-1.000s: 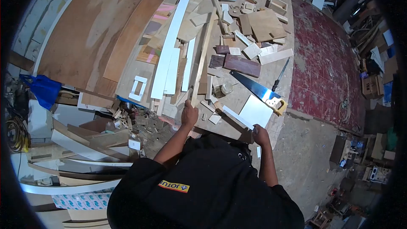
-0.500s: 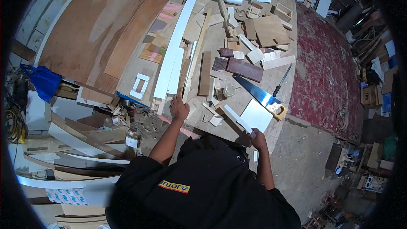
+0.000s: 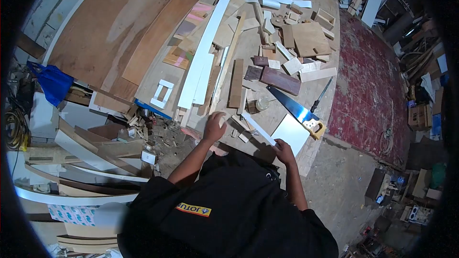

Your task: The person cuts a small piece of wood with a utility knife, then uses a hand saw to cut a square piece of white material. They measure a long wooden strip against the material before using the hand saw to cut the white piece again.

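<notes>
Right hand (image 3: 284, 152) pinches the near end of a thin white strip (image 3: 258, 128) at lower centre (light, stiff, probably whippy, better gripped mid-length), left hand (image 3: 214, 125) rests open-fingered on tabletop (image 3: 267, 114) offcuts.

Workshop interior. A large plywood workbench (image 3: 143, 28) fills the centre. Right of the workbench lies a worn red tiled floor (image 3: 373, 81); left of it stand a pale block wall (image 3: 36, 14) and stacked curved boards (image 3: 81, 157). Lighting is dim.
</notes>
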`<state>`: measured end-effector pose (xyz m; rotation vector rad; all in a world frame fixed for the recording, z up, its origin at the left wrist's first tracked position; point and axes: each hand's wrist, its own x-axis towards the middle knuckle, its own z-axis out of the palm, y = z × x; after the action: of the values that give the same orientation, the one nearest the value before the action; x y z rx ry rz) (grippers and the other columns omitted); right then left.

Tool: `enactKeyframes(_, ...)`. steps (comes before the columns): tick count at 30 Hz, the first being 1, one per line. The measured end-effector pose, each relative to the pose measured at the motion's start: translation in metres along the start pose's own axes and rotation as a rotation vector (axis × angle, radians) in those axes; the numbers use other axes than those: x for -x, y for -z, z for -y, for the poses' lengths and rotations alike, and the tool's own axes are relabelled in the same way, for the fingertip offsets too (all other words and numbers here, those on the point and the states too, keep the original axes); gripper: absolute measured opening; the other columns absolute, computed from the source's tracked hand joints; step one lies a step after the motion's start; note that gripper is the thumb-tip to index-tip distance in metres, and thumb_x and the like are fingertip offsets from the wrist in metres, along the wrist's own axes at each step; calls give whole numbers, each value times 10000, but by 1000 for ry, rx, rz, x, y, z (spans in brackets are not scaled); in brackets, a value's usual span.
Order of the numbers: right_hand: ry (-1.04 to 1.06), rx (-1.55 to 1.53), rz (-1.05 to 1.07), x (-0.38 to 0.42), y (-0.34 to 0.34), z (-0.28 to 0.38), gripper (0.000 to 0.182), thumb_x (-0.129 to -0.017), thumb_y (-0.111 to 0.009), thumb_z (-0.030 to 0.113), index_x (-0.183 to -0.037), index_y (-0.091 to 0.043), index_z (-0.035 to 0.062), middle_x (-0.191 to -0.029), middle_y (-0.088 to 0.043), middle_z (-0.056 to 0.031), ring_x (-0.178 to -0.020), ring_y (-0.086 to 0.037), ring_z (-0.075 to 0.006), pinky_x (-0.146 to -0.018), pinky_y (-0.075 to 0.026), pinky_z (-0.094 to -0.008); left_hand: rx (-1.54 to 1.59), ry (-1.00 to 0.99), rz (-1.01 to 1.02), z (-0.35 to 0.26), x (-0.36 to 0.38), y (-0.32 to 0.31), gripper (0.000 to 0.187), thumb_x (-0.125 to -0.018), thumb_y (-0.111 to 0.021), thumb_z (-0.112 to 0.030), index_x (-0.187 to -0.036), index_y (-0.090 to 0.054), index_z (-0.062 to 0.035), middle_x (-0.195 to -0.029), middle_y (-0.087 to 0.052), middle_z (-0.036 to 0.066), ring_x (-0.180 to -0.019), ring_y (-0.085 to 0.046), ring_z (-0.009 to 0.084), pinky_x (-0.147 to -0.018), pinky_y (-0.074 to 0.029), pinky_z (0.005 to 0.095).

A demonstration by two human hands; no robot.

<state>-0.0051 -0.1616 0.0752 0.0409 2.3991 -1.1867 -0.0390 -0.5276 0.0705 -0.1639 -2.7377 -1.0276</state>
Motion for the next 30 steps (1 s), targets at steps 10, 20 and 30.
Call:
enactKeyframes(10,145,49,40,-11,-1,39,381,-841,-764,207,-1156,-663,17,-942,-699,-154,-849,-671,-252,-785,-534,-377,816,341,228,-13,-21,-12,157,-963,-547,-21,-1099,-594,44,-952,-681,86,-848,-683,153,-791,-557,307)
enactKeyframes(20,211,14,24,-18,7,62,364,-809,-796,166,-1122,-678,21,-825,-670,-98,-766,-640,-175,-718,-523,-338,931,487,144,-1,-41,0,216,-1003,-565,-204,-1048,-655,-12,-857,-693,27,-780,-664,99,-671,-502,235)
enactKeyframes(30,208,-214,-4,-29,26,57,243,-861,-796,201,-966,-668,24,-789,-663,-10,-705,-566,-79,-640,-478,-273,970,620,25,0,-61,10,239,-996,-611,-264,-1065,-656,-40,-882,-681,21,-772,-676,114,-723,-536,253)
